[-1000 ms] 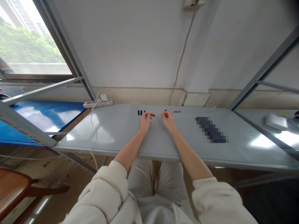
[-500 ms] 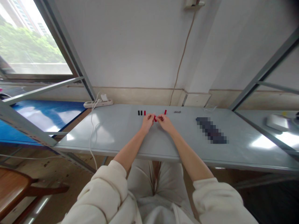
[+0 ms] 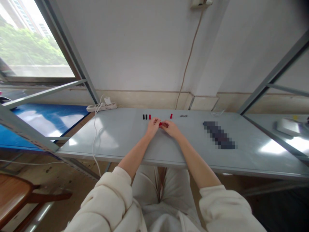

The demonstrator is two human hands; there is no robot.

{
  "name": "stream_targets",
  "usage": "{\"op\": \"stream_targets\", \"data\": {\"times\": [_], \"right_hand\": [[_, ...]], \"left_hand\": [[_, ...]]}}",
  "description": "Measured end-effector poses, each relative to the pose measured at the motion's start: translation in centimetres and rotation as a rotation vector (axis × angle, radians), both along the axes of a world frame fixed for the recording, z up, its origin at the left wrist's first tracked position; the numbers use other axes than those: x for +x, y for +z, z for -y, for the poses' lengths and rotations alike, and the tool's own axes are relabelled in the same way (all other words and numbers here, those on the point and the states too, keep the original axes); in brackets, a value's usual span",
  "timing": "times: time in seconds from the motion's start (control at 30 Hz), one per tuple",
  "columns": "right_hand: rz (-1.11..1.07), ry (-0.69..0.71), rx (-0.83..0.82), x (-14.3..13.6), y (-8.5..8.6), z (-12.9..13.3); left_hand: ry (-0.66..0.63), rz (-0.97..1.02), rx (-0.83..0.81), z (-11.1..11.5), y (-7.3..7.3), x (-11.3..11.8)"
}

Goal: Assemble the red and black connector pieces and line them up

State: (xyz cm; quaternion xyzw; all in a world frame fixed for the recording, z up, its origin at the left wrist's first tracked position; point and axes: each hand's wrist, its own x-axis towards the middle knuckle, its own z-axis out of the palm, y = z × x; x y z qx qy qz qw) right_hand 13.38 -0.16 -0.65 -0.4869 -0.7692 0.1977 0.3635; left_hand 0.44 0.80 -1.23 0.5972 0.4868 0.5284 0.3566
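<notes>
Over the middle of the grey table (image 3: 125,135), my left hand (image 3: 153,126) and my right hand (image 3: 170,127) meet with fingers pinched. Between their fingertips is a small red piece (image 3: 160,124), partly covered, and its exact kind is too small to tell. Just beyond my left hand stand a red cylinder (image 3: 150,117) and two black cylinders (image 3: 145,117) in a row. Another red cylinder (image 3: 171,116) stands behind my right hand. Several tiny metallic pieces (image 3: 183,116) lie in a short line to its right.
A white power strip (image 3: 102,107) with plugs lies at the back left, its cable (image 3: 94,135) hanging over the front edge. A dark blurred-out object (image 3: 218,135) lies on the right. Grey metal posts (image 3: 89,87) frame the table.
The small red piece between my fingertips has turned slightly and now lies more level. My hands have stayed in nearly the same place.
</notes>
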Motion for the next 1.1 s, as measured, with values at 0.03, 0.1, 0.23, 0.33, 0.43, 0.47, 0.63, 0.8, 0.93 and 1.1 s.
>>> {"op": "stream_targets", "data": {"times": [0.03,0.1,0.23,0.33,0.43,0.47,0.63,0.8,0.93,1.1], "right_hand": [[0.03,-0.023,0.015,0.2,-0.1,-0.2],[0.089,-0.103,0.047,0.8,-0.4,-0.5],[0.159,-0.354,0.053,2.5,-0.5,-1.2],[0.168,-0.488,0.026,3.5,-0.6,-1.5],[0.156,-0.546,0.012,4.0,-0.8,-1.9],[0.151,-0.552,0.008,4.0,-0.9,-2.1],[0.144,-0.56,0.003,3.8,-1.5,-3.0],[0.127,-0.559,-0.003,3.8,-1.9,-3.6],[0.125,-0.544,0.011,3.9,-2.1,-3.7],[0.143,-0.55,0.018,3.9,-2.4,-3.8]], "left_hand": [[0.027,-0.091,0.044,0.2,0.0,0.0],[0.064,-0.275,0.123,0.6,0.1,-0.1],[0.076,-0.503,0.158,1.2,0.1,-0.2],[0.083,-0.586,0.145,1.3,0.1,-0.2],[0.068,-0.633,0.133,1.3,0.2,-0.2],[0.064,-0.645,0.129,1.3,0.2,-0.2],[0.063,-0.675,0.122,1.3,0.2,-0.2],[0.055,-0.67,0.119,1.3,0.3,-0.2],[0.051,-0.655,0.124,1.2,0.2,-0.2],[0.059,-0.63,0.119,1.1,0.0,-0.2]]}}
